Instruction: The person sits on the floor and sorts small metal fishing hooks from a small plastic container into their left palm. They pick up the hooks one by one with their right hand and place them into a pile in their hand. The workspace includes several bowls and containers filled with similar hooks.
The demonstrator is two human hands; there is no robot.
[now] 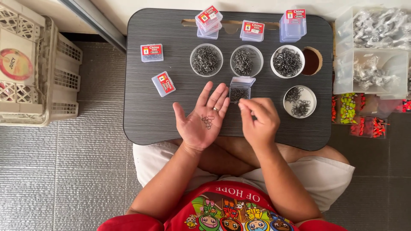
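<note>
My left hand [202,116] lies palm up over the dark lap tray [145,107], fingers spread, with a few small metal fish hooks [208,122] resting on the palm. My right hand [258,119] hovers beside it, fingertips pinched together near a small open clear plastic box [239,90] that holds hooks. I cannot tell if a hook sits between the pinched fingers.
Three round white bowls of hooks [206,60] [246,60] [287,61] line the tray's far side, a fourth bowl [300,102] sits at right. Small red-labelled clear boxes [163,83] [152,52] lie at left, stacks [209,20] at the back. A beige crate [38,68] stands left, clear bins [370,70] right.
</note>
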